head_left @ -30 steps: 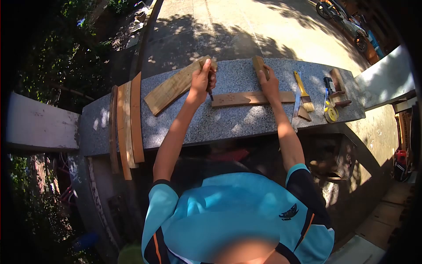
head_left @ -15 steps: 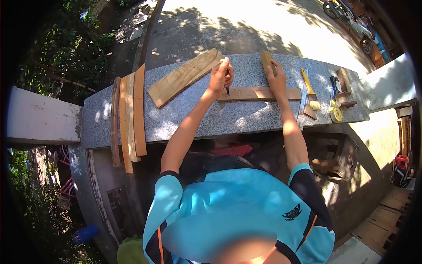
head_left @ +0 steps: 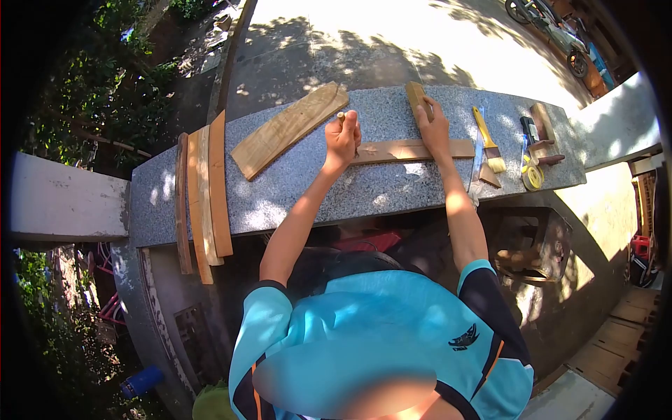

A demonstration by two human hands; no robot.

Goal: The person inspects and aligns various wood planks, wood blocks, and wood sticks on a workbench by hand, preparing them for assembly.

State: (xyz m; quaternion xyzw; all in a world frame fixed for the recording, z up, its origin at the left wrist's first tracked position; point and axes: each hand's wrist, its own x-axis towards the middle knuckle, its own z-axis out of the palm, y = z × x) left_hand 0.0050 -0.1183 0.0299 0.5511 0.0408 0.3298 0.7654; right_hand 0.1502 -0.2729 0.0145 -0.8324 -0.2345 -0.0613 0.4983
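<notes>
My left hand [head_left: 341, 142] is closed around a tool whose wooden handle end [head_left: 341, 117] pokes out above the fist; its lower tip is at the left part of a flat wooden strip [head_left: 399, 150] on the stone table. Near the strip's middle, my right hand [head_left: 434, 129] grips a wooden block [head_left: 415, 94] that points away from me. My right wrist passes over the strip. The fist hides the strip's left end. Up and left of my left hand lies a wide wooden board [head_left: 287, 129].
Several long wooden pieces [head_left: 218, 185] overhang the speckled table [head_left: 308, 203] at the left. To the right are a yellow-handled brush [head_left: 486, 134], a roll of yellow tape [head_left: 533, 178] and a wooden piece [head_left: 542, 120]. A wooden stool [head_left: 535, 245] stands below the table.
The fist with the tool has shifted a little left and down, and now covers the carved pattern. My right hand still grips the block. The whole view has shifted slightly.
</notes>
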